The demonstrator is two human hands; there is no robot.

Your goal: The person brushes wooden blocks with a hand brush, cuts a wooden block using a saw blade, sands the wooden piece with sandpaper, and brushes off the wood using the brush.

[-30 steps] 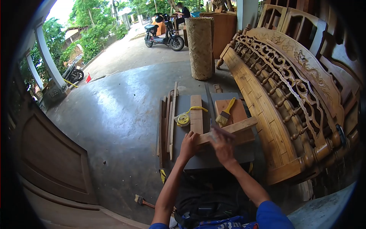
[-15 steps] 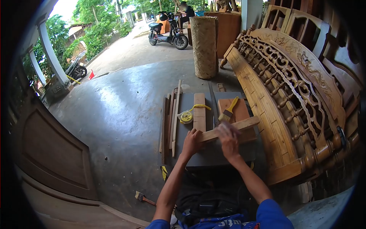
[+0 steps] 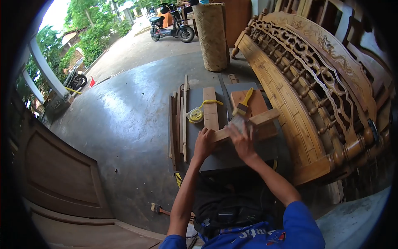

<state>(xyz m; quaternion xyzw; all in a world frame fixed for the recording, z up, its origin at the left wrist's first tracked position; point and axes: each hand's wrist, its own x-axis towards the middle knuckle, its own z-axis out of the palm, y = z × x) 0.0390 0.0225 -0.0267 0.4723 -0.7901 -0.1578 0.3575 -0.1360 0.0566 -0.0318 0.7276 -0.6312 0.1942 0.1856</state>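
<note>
A pale wooden strip (image 3: 266, 118) lies at a slant across the low grey work surface (image 3: 215, 159), its right part over a reddish-brown wooden block (image 3: 265, 130). My left hand (image 3: 204, 143) is closed round the strip's left end. Over its middle lies my right hand (image 3: 243, 141), fingers bent and slightly smeared by motion. Under those fingertips shows a greyish, sheet-like piece (image 3: 238, 121), too blurred to name surely. A yellow-handled paintbrush (image 3: 243, 102) rests on the block. Left of it are a yellow tape measure (image 3: 195, 115), partly pulled out, and a flat board (image 3: 210, 108).
Several thin wood strips (image 3: 178, 124) lie along the surface's left edge. A carved wooden bed panel (image 3: 296, 120) leans close on the right. Beyond stands a woven mat roll (image 3: 212, 39). Another brush (image 3: 157, 208) lies on the floor near a brown panel (image 3: 62, 162).
My right hand has slid a little left along the strip, nearer my left hand. The left hand keeps its hold. The whole view has shifted slightly.
</note>
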